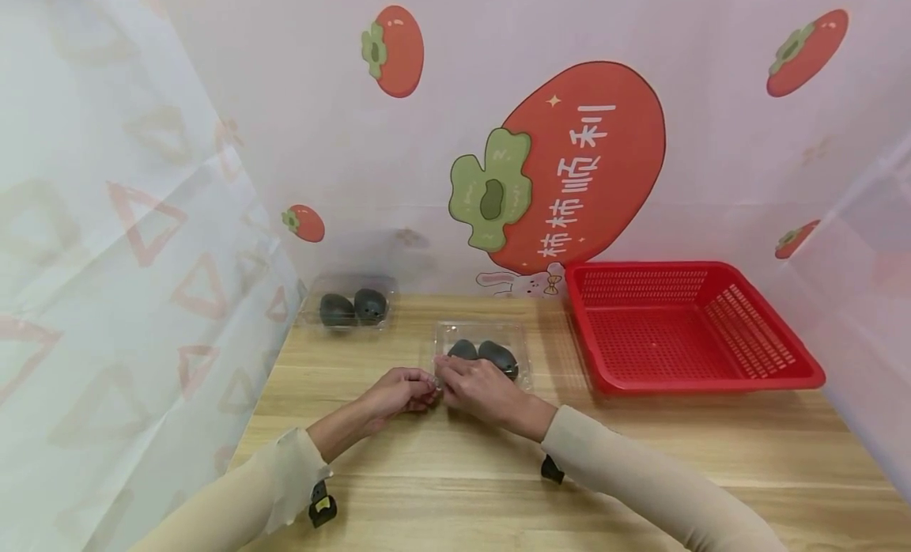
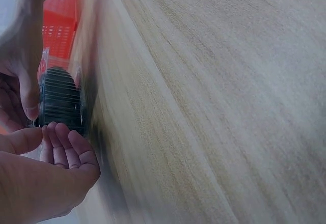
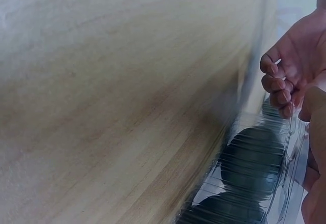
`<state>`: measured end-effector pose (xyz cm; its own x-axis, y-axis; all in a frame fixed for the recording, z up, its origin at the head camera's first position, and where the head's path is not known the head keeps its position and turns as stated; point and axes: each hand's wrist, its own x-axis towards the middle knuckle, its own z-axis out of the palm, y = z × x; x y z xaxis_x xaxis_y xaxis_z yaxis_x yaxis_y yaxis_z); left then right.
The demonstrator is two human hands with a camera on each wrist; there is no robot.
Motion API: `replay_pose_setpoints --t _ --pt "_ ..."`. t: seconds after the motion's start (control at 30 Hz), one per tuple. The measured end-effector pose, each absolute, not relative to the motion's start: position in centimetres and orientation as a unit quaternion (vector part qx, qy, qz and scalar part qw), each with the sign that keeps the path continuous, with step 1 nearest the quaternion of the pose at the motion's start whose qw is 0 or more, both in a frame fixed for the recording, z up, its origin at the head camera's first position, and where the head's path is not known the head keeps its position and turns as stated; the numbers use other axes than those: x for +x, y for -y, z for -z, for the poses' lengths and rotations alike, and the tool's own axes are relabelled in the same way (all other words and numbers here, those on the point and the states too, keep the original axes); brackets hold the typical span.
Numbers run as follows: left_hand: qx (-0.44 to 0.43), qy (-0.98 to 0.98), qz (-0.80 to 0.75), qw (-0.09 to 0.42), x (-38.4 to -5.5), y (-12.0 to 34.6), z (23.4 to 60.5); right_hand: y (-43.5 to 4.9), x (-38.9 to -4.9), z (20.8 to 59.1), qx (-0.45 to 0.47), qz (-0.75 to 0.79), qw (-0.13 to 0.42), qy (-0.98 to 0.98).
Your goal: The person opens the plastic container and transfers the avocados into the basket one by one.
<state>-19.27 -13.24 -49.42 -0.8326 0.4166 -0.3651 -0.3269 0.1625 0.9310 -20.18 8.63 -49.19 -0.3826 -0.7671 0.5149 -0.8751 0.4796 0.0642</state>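
Note:
A clear plastic clamshell box (image 1: 480,326) holding two dark avocados (image 1: 498,359) sits on the wooden table in front of me. My left hand (image 1: 398,392) pinches its near left corner between thumb and forefinger. From the right, my right hand (image 1: 484,390) reaches over the box's front, its curled fingers gripping the rim beside that same corner. Seen from the left wrist, the right thumb (image 2: 30,99) points down just above the left fingertips (image 2: 55,128). In the right wrist view, ribbed clear plastic (image 3: 285,183) covers the dark avocados (image 3: 253,158); the right hand hides part of the rim.
Another clear box (image 1: 349,280) with two dark avocados (image 1: 370,306) stands at the back left, near the wall sheet. To the right is a red perforated plastic basket (image 1: 712,386). A white sheet with persimmon pictures (image 1: 591,172) hangs behind the wooden table (image 1: 455,489).

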Motion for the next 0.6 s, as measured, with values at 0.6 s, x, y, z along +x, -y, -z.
replay_pose_setpoints --t 0.6 --pt "0.021 -0.708 -0.646 0.286 -19.19 13.27 49.17 -9.66 -20.27 49.33 0.498 -0.107 0.210 0.835"
